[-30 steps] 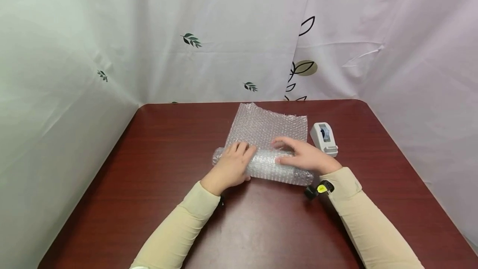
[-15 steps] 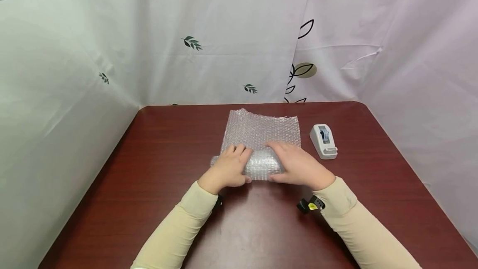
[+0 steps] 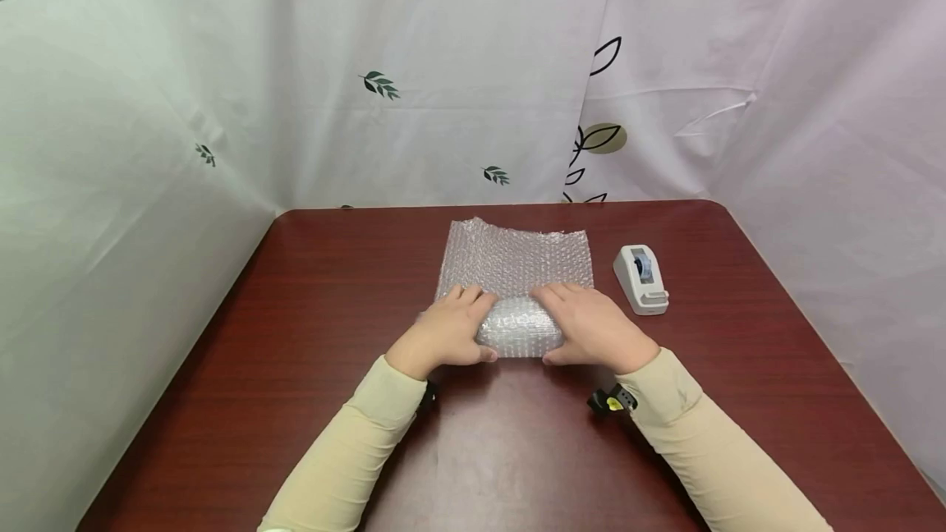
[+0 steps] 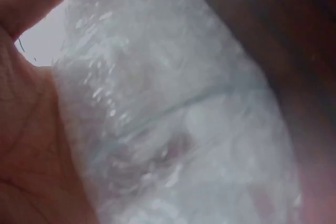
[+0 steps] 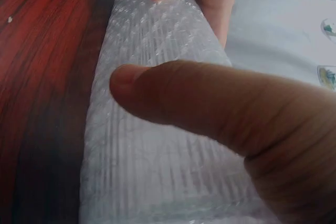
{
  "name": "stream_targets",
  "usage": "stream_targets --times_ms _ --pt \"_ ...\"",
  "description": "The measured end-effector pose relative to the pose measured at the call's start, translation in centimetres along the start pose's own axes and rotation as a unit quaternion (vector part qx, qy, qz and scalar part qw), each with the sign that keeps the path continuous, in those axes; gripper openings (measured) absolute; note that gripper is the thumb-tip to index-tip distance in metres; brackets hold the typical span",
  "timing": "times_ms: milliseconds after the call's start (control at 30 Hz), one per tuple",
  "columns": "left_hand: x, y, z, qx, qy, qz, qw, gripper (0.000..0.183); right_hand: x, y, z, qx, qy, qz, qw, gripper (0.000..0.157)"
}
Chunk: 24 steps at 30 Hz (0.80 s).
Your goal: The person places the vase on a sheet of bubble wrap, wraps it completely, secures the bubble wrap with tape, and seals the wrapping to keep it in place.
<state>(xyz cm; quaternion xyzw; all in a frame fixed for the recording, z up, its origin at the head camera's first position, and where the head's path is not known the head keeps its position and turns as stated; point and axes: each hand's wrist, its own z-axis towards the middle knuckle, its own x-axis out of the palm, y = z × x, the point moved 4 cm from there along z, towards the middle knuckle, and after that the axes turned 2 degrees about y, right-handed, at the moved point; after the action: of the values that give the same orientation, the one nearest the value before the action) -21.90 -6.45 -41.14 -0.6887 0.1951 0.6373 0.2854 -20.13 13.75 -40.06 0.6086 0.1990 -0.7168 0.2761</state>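
A roll of clear bubble wrap [image 3: 520, 328] lies across the table, with the flat rest of the sheet [image 3: 517, 257] spreading away behind it. My left hand [image 3: 447, 331] grips the roll's left part, fingers over the top and thumb on the near side. On the right part, my right hand [image 3: 597, 329] holds it the same way. In the right wrist view, my right thumb [image 5: 178, 95] presses along the ribbed wrap [image 5: 157, 171]. Layered plastic [image 4: 173, 66] fills the left wrist view beside my palm [image 4: 31, 145]. Whatever lies inside the roll cannot be made out.
A white tape dispenser [image 3: 641, 279] stands on the dark red table [image 3: 355, 269], right of the sheet. White curtains [image 3: 443, 39] with leaf prints enclose the table's back and sides.
My right hand has come down from above the roll's right part and taken hold of it, moving slightly left. The sheet and roll have shifted a little left. My left hand stays on the roll.
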Motion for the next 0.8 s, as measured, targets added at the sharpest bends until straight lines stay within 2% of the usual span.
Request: stream_targets --times_ms 100,300,467,567,800 --pt "-0.2 0.2 -0.3 -0.019 0.004 0.015 0.9997 0.087 0.1 -0.2 0.1 -0.006 -0.002 0.015 1.000 0.092" --pt "-0.8 0.6 -0.9 -0.066 0.011 0.015 0.9977 0.091 0.0 -0.4 0.0 -0.005 0.008 0.048 0.999 0.089" --pt "-1.2 0.7 -1.1 -0.082 -0.001 0.041 0.9958 0.100 -0.1 -0.3 -0.2 -0.001 0.024 0.059 0.998 0.090" --pt "-1.4 0.2 -1.1 -0.067 -0.020 0.047 0.9965 0.103 -0.1 -0.2 -0.2 0.008 0.034 0.070 0.997 0.089" --pt "-1.5 -2.0 -1.1 0.004 -0.057 0.062 0.9965 0.099 -0.1 -0.2 -0.3 0.026 0.062 0.108 0.992 0.077"
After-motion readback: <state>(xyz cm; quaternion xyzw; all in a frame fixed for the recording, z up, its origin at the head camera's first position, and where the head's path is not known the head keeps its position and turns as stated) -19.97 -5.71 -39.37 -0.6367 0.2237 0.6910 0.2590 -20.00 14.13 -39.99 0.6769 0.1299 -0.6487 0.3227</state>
